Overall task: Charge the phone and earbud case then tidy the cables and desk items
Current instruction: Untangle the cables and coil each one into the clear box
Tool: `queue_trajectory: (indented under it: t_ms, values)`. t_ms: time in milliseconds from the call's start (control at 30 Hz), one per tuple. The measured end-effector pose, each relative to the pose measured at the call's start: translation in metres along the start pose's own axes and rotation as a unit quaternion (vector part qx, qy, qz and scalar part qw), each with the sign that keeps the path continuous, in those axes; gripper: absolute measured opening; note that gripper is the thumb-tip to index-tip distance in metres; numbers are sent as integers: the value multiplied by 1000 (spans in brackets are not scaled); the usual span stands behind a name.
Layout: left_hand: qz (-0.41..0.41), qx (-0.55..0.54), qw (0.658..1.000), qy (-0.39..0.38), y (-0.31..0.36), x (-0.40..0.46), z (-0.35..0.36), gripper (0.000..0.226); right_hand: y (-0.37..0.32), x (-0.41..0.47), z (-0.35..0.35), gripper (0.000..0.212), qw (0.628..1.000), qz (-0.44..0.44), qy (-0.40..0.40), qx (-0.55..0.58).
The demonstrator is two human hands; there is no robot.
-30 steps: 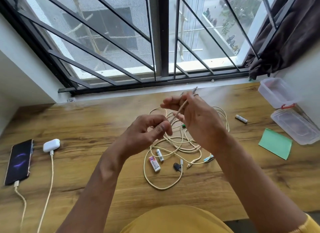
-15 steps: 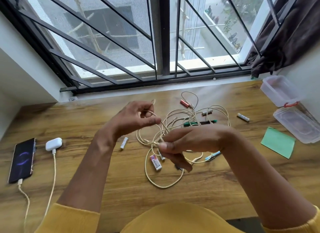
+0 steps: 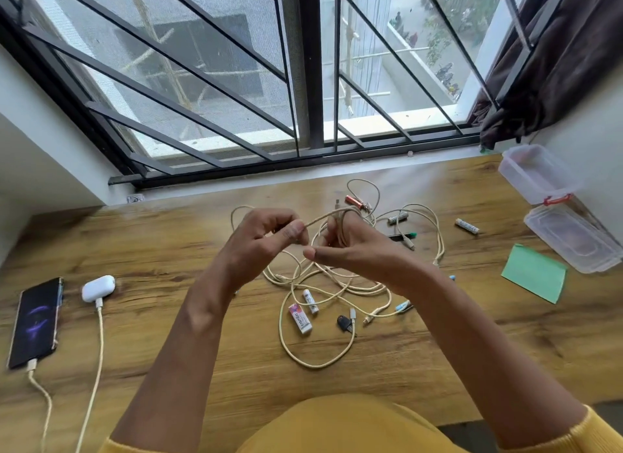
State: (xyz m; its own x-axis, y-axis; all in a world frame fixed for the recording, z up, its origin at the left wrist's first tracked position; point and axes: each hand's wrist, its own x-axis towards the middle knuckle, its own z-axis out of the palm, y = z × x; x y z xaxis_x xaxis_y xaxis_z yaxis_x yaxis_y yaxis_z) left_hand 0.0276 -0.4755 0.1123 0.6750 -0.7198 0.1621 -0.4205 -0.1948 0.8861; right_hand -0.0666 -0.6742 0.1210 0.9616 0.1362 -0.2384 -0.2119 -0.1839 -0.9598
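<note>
A: What had changed over that last second?

B: The right hand had dropped low into the tangle half a second back, then came up again, and now the cream cable was looped round its raised fingers. The left hand pinched the same strand taut just beside it, fingers narrow on the cord.

A: So the coiling had started?

B: I judged so. The phone and earbud case lay plugged in at the table's left, unmoved, so charging looked done.

A: Room to work?

B: Most of the cable still sprawled on the table under the hands, tangled among an eraser and batteries. The window ledge sat close behind; the open container and lid stood well apart on the right. The near edge had bare wood.
</note>
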Motion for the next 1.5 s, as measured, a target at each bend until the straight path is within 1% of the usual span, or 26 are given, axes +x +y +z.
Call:
queue_trajectory:
  t_ms: [100, 167, 267, 367, 433, 500, 567, 667, 733, 833, 933, 1033, 1067, 1133, 1167, 1200, 1267, 1333, 1400, 1433, 1500]
  values:
    - [-21, -46, 999, 1, -9, -8, 12, 35, -9, -3, 3, 49, 997, -66, 17, 22]
    - [-25, -64, 998, 5, -12, -12, 19, 41, -10, -5, 5, 51, 993, -85, 47, 71]
    - [-38, -68, 997, 6, -12, -16, 26, 50, -13, -3, 4, 33, 979, -103, 98, 143]
    - [-53, -85, 995, 4, -12, -18, 31, 49, -16, 2, 5, 38, 967, -123, 134, 176]
    - [-51, -93, 994, 2, -10, -18, 32, 47, -19, 4, 6, 35, 960, -130, 143, 201]
    - [-47, -102, 994, -13, -9, -17, 33, 45, -22, 6, 5, 27, 954, -140, 137, 226]
    - [-44, -132, 990, -39, -5, -18, 35, 43, -26, 6, 2, 21, 945, -154, 115, 264]
    - [-58, -172, 982, -58, 2, -20, 40, 40, -32, 2, -1, 28, 927, -165, 54, 331]
    - [-78, -187, 978, -57, 3, -22, 40, 40, -35, -3, -4, 35, 924, -168, -4, 343]
    - [-104, -210, 972, -18, 1, -26, 34, 40, -37, -11, -12, 37, 931, -159, -99, 312]
    - [-120, -225, 966, 35, -1, -27, 27, 34, -36, -16, -15, 37, 928, -142, -200, 282]
    - [-100, -223, 968, 54, -3, -26, 17, 40, -36, -22, -9, 34, 917, -113, -294, 245]
    - [-91, -226, 968, 56, -4, -25, 13, 44, -35, -23, -6, 32, 914, -109, -324, 218]
    - [-75, -222, 971, 51, -3, -23, 6, 37, -32, -23, -1, 28, 912, -102, -374, 134]
    - [-74, -210, 974, 47, -1, -21, 4, 35, -31, -23, 2, 26, 914, -95, -386, 79]
    - [-76, -194, 977, 43, 0, -20, 3, 34, -28, -21, 5, 27, 920, -82, -383, 23]
    - [-83, -166, 982, 37, 3, -18, 4, 32, -24, -18, 12, 30, 941, -25, -330, -75]
    - [-84, -158, 983, 46, 6, -18, 4, 30, -19, -15, 21, 34, 957, 29, -234, -168]
    - [-70, -159, 983, 60, 7, -20, 2, 30, -13, -11, 24, 40, 956, 47, -147, -248]
    - [-62, -157, 984, 63, 7, -21, 2, 30, -10, -8, 25, 41, 958, 43, -121, -256]
    - [-52, -152, 985, 66, 8, -23, 3, 28, -6, -5, 23, 34, 970, 31, -89, -224]
